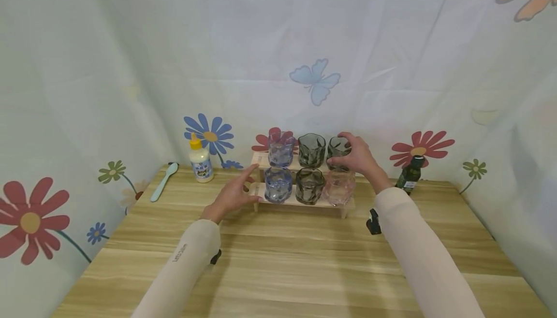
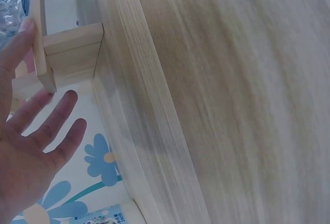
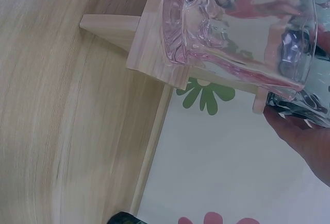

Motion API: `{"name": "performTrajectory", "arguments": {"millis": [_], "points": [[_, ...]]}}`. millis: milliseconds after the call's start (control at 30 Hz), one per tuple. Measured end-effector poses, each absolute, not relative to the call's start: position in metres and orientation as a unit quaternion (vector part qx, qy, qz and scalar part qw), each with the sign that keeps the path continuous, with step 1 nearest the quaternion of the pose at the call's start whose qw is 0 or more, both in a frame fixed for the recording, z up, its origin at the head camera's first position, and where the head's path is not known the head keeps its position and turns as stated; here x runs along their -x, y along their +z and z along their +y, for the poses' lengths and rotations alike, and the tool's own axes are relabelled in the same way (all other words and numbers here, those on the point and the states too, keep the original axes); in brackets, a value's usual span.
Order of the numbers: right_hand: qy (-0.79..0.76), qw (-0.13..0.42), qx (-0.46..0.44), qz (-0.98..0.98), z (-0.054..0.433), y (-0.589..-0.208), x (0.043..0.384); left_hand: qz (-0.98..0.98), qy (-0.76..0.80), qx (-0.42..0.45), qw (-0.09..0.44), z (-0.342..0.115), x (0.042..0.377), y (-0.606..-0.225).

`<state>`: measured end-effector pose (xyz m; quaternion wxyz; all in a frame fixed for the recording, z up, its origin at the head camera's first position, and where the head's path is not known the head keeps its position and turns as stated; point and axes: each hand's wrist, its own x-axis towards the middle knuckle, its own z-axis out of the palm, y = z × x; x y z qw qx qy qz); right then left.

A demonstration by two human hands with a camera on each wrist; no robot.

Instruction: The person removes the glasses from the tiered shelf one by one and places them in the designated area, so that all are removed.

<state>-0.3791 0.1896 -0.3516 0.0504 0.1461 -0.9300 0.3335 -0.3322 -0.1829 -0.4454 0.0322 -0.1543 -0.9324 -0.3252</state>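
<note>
A two-tier wooden stand (image 1: pixel 261 159) carries two rows of wavy glasses. My right hand (image 1: pixel 361 157) grips a dark grey glass (image 1: pixel 336 150) at the right end of the upper tier, thumb and fingers around its sides. Below it on the lower tier is a pink glass (image 3: pixel 242 33), which partly covers the grey one in the right wrist view. My left hand (image 1: pixel 232 191) is at the stand's left end, fingers spread, with thumb and index finger right at the shelf edge (image 2: pixel 41 49). Blue glasses (image 1: pixel 278 185) stand nearest to it, and grey glasses (image 1: pixel 310 186) fill the middle.
On the wooden table (image 1: pixel 287 260), a white glue bottle (image 1: pixel 201 161) with a yellow cap and a pale green spoon (image 1: pixel 164 181) lie to the left. A dark green bottle (image 1: pixel 410 175) stands at the right. A flowered cloth (image 1: pixel 243 57) hangs close behind the stand.
</note>
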Motion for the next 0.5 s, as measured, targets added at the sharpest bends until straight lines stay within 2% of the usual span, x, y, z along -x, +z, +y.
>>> {"name": "performTrajectory", "arguments": {"millis": [500], "points": [[0.328,0.065,-0.149,-0.931,0.1889,-0.3481,0.3769,-0.933,-0.323,0.153,0.038,-0.1828,0.3322,-0.4454]]}}
